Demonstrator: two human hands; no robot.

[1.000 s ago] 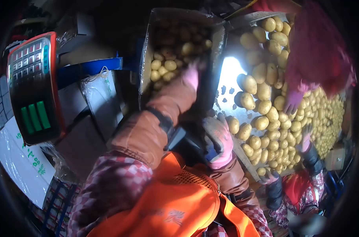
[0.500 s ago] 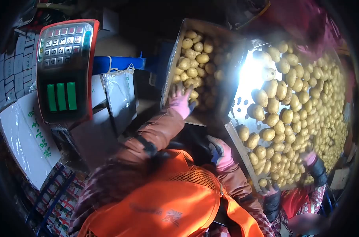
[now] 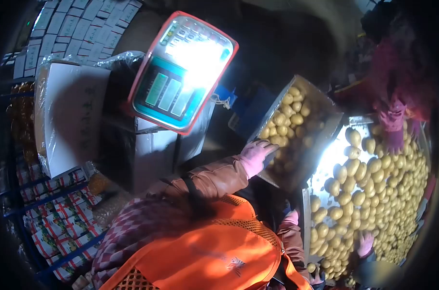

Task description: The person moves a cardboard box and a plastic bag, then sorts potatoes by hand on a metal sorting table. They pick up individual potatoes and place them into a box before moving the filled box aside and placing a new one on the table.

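Dim room, potatoes beside left hand

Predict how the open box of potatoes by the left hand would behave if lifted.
The box would probably feel heavy, since many potatoes lie in it. Its thin-looking walls may flex under load. If tilted, the rounded potatoes could roll, as nothing covers them.

Potatoes, stacked cartons and scale show a packing workshop.
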